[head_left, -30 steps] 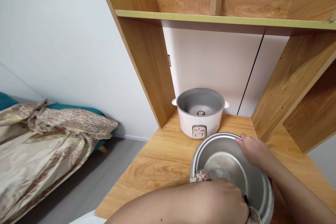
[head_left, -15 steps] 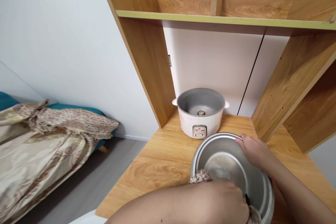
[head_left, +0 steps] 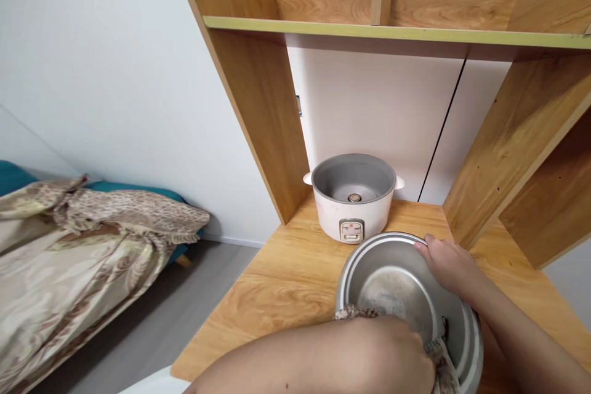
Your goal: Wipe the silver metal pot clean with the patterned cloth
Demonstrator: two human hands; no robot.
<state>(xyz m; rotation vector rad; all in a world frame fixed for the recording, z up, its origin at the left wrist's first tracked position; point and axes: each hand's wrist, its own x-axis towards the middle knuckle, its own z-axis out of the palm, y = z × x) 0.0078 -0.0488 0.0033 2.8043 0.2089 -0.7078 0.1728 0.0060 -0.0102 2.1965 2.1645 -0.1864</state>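
Observation:
A grey metal inner pot (head_left: 392, 286) is tilted toward me over the wooden desk, its inside facing up. At the upper right of its rim, my right hand (head_left: 447, 261) is closed, with the thumb inside and the fingers hidden behind. My left hand (head_left: 392, 348) reaches into the pot with a brown-and-white patterned cloth (head_left: 444, 366) bunched under it, and its fingers are mostly hidden. Behind the pot stands a white rice cooker body (head_left: 353, 218), lidless, with its heating plate showing.
The wooden desk (head_left: 258, 289) has upright side panels and a shelf (head_left: 332, 34) above the cooker. To the left is a bed or sofa under a patterned cover (head_left: 106, 258). Part of a white object (head_left: 154, 381) shows at the bottom edge.
My left hand has shifted slightly left and down inside the pot, and the cloth shows more at its right side. My right hand keeps its hold on the rim.

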